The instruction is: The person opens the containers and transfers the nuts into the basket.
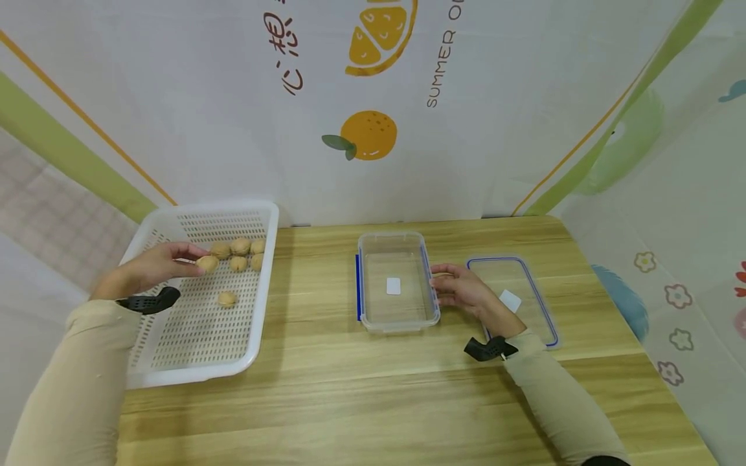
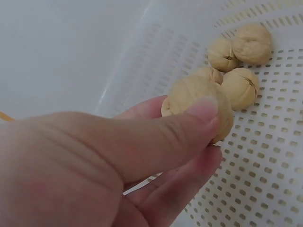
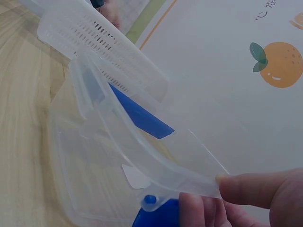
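My left hand (image 1: 169,264) pinches a walnut (image 2: 199,101) between thumb and fingers, above the white perforated basket (image 1: 265,304). Several more walnuts (image 1: 240,246) lie grouped at the basket's far right, and a single walnut (image 1: 227,298) rests nearer its middle. In the middle of the table stands a clear plastic container (image 1: 399,310) without its lid, a white label showing inside. My right hand (image 1: 463,290) grips the container's right wall; in the right wrist view the thumb (image 3: 255,189) is at the rim and the fingers are near a blue clip (image 3: 158,215).
A clear lid (image 1: 533,285) with a blue seal lies on the wooden table (image 1: 326,388), partly under my right forearm. Another blue clip (image 1: 358,288) hangs along the container's left side. A printed curtain (image 1: 233,129) hangs behind the table.
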`<action>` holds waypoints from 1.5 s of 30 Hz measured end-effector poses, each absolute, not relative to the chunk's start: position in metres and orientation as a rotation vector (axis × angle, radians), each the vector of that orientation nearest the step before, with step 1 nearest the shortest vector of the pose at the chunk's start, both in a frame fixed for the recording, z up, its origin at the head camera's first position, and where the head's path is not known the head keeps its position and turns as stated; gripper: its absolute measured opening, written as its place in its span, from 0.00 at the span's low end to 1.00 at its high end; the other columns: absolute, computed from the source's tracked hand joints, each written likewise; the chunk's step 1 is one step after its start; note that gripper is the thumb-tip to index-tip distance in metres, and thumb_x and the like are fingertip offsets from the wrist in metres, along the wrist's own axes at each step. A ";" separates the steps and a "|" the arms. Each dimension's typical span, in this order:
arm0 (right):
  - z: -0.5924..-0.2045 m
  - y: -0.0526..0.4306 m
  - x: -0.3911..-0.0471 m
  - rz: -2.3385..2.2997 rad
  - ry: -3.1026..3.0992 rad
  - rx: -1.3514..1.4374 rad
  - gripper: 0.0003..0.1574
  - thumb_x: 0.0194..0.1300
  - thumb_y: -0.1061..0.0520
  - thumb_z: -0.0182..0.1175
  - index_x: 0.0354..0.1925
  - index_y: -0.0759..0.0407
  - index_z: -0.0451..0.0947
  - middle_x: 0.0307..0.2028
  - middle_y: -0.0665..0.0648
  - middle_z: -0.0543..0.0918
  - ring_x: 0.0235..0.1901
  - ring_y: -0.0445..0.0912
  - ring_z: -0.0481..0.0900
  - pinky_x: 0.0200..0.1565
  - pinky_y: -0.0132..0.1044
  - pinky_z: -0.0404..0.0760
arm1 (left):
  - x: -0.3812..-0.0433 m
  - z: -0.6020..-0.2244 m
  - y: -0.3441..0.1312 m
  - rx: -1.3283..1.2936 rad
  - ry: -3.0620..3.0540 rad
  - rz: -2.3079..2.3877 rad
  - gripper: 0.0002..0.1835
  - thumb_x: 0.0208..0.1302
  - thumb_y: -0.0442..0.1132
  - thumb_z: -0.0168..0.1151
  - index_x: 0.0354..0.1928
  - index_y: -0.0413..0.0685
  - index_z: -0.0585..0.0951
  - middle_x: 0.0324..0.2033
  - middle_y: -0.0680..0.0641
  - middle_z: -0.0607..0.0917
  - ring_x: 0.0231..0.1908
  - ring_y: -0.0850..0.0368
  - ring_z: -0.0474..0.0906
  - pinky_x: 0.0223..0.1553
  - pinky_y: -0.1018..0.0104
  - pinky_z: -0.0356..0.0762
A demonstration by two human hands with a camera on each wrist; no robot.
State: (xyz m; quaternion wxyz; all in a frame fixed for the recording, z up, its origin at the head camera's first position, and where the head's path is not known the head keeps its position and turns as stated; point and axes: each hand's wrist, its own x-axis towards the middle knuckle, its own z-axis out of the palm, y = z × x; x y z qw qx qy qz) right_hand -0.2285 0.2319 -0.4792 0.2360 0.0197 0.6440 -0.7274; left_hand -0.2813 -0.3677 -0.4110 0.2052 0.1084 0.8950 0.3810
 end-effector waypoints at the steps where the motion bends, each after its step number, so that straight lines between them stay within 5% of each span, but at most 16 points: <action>1: -0.479 0.232 -0.228 -1.996 1.768 0.059 0.24 0.75 0.68 0.53 0.65 0.73 0.62 0.37 0.52 0.82 0.35 0.41 0.82 0.34 0.31 0.85 | -0.281 -0.412 -0.368 0.290 2.503 1.047 0.26 0.71 0.37 0.65 0.63 0.26 0.71 0.55 0.39 0.79 0.45 0.73 0.74 0.45 0.76 0.77; 12: -0.480 0.231 -0.228 -1.999 1.772 0.074 0.24 0.75 0.68 0.53 0.65 0.72 0.63 0.36 0.52 0.83 0.34 0.40 0.82 0.33 0.31 0.85 | -0.286 -0.432 -0.369 0.245 2.527 1.030 0.28 0.72 0.37 0.64 0.64 0.23 0.69 0.57 0.32 0.77 0.44 0.73 0.73 0.44 0.78 0.75; 21: -0.477 0.231 -0.228 -1.996 1.775 0.064 0.26 0.74 0.68 0.54 0.66 0.74 0.61 0.36 0.52 0.83 0.35 0.40 0.82 0.34 0.31 0.85 | -0.289 -0.439 -0.363 0.234 2.541 1.003 0.28 0.71 0.38 0.65 0.63 0.22 0.70 0.58 0.29 0.76 0.49 0.61 0.72 0.45 0.76 0.74; 33: -0.475 0.232 -0.228 -1.981 1.796 0.064 0.26 0.75 0.67 0.54 0.66 0.74 0.61 0.36 0.51 0.83 0.35 0.40 0.82 0.34 0.31 0.84 | -0.287 -0.444 -0.359 0.120 2.571 1.053 0.32 0.72 0.41 0.63 0.65 0.22 0.65 0.62 0.22 0.68 0.61 0.29 0.65 0.58 0.42 0.71; 40: -0.477 0.232 -0.227 -1.989 1.781 0.068 0.24 0.74 0.68 0.54 0.64 0.72 0.64 0.36 0.52 0.83 0.35 0.41 0.82 0.34 0.32 0.85 | -0.289 -0.447 -0.359 0.092 2.589 1.060 0.30 0.71 0.41 0.65 0.63 0.23 0.68 0.56 0.27 0.74 0.48 0.51 0.75 0.43 0.69 0.78; 45: -0.477 0.232 -0.227 -1.996 1.773 0.075 0.21 0.74 0.68 0.54 0.63 0.70 0.65 0.35 0.51 0.83 0.34 0.41 0.82 0.34 0.32 0.85 | -0.288 -0.446 -0.357 0.069 2.539 1.086 0.33 0.72 0.39 0.64 0.67 0.20 0.64 0.60 0.22 0.70 0.42 0.65 0.76 0.43 0.71 0.82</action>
